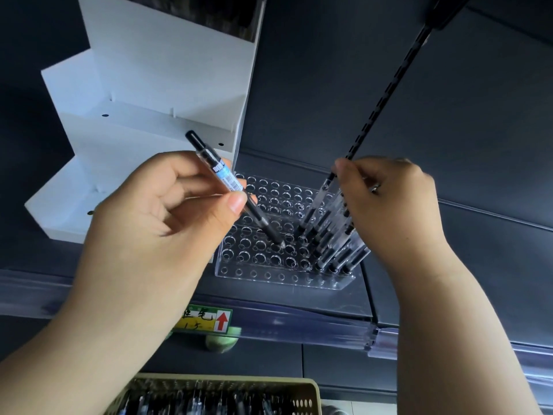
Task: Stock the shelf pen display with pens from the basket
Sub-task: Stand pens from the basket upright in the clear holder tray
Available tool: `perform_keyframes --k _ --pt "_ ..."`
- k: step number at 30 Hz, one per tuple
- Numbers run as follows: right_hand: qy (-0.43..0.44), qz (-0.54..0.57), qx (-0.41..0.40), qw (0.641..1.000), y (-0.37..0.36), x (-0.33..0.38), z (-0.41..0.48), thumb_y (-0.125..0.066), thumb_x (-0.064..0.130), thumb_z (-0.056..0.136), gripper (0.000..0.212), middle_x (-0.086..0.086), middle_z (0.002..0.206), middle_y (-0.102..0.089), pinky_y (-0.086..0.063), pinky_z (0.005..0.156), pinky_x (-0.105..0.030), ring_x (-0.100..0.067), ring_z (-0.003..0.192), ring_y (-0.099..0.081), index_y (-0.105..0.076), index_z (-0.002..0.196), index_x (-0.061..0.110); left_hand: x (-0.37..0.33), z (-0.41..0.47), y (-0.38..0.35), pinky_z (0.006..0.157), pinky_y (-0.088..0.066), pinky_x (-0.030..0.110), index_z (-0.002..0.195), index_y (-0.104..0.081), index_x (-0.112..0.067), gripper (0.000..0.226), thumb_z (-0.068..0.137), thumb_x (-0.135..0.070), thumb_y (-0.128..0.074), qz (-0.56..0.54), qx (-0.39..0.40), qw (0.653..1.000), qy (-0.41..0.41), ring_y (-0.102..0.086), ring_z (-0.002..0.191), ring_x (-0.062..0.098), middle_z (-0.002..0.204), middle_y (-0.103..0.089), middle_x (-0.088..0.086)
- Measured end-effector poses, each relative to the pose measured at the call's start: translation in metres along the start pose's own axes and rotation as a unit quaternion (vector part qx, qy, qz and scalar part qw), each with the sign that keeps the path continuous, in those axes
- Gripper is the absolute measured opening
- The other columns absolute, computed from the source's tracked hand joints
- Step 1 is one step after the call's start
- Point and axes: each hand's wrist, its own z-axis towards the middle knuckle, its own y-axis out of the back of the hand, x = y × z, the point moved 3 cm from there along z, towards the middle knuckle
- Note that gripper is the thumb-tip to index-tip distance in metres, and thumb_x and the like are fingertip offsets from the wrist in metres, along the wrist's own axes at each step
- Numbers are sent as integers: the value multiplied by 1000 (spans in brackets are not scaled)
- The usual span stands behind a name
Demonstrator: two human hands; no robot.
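The pen display (269, 277) sits on the shelf (299, 298), just right of a stepped stand (143, 94) that rises behind and to its left. Its right-hand columns hold standing pens (326, 235), whose tops the right hand (389, 205) grips. The left hand (155, 211) holds one pen (223, 172) tilted over the display's middle, tip at a hole. A label (206, 318) is on the shelf's front edge. The basket (314, 390) lies below, in front.
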Motion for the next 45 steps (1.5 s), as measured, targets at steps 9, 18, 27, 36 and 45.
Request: perform_keyframes --k 9,18,27,36,45 --pt "16 19 -33 999 3 2 -1 -44 32 92 48 -16 64 -64 -38 73 -20 -33 70 -55 -63 64 -1 -34 8 -41 83 -53 23 95 -64 -28 21 79 -17 -72 58 14 996 -66 -68 86 3 90 -72 -11" --pt "7 22 -55 998 6 -2 -4 -45 31 93 42 -9 63 -64 -33 65 -22 -25 70 -55 -69 70 3 -16 29 -75 79 -52 16 102 -68 -19 26 78 -12 -73 130 62 988 -51 -67 78 0 87 -71 -12" --pt "-5 31 -53 998 6 -4 -6 -43 34 92 45 -10 69 -66 -38 69 -32 -26 78 -57 -68 73 2 6 26 -88 70 -50 11 95 -71 -16 22 76 -8 -75 200 90 974 -57 -63 72 3 75 -65 -15" --pt "-2 36 -50 998 9 -7 -11 -46 30 93 42 -11 68 -66 -38 70 -28 -27 75 -56 -68 72 2 18 24 -90 66 -42 -1 90 -72 -17 14 77 -19 -76 234 83 967 -51 -58 65 -11 71 -58 -24" --pt "8 49 -66 997 23 -3 -15 -44 33 91 38 -3 72 -66 -35 67 -23 -22 81 -55 -71 76 10 18 24 -87 69 -48 4 102 -68 -17 29 74 -19 -77 227 79 970 -26 -60 69 -7 74 -61 -20"
